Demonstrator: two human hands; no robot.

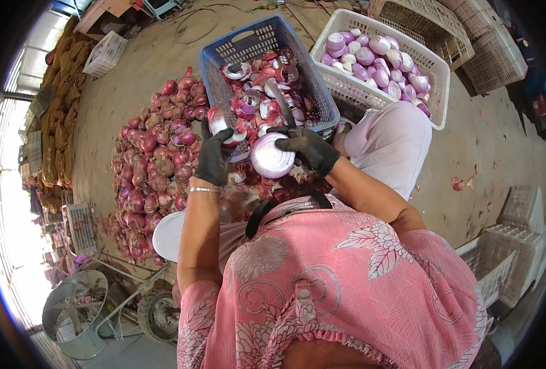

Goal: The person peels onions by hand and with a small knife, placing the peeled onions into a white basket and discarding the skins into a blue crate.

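Observation:
My left hand (214, 154), in a dark glove, holds a piece of red onion peel (218, 121) over the near left edge of a blue plastic crate (208, 76). Beside it, my gloved right hand (307, 147) grips a peeled red onion (273, 156) whose pale cut face is turned up. A curved blade (282, 101) reaches from the right hand over the crate; its handle is hidden by that hand. Onion skins and trimmings (259, 92) lie in the crate. To the right, a white plastic crate (439, 69) holds peeled onions (379, 60).
Unpeeled red onions (155, 157) are heaped on the floor at my left. Further white crates (499, 60) stand at the upper right and lower right. A metal drum (76, 313) and a wheel (158, 316) are at the lower left. Filled sacks (60, 124) are stacked at the far left.

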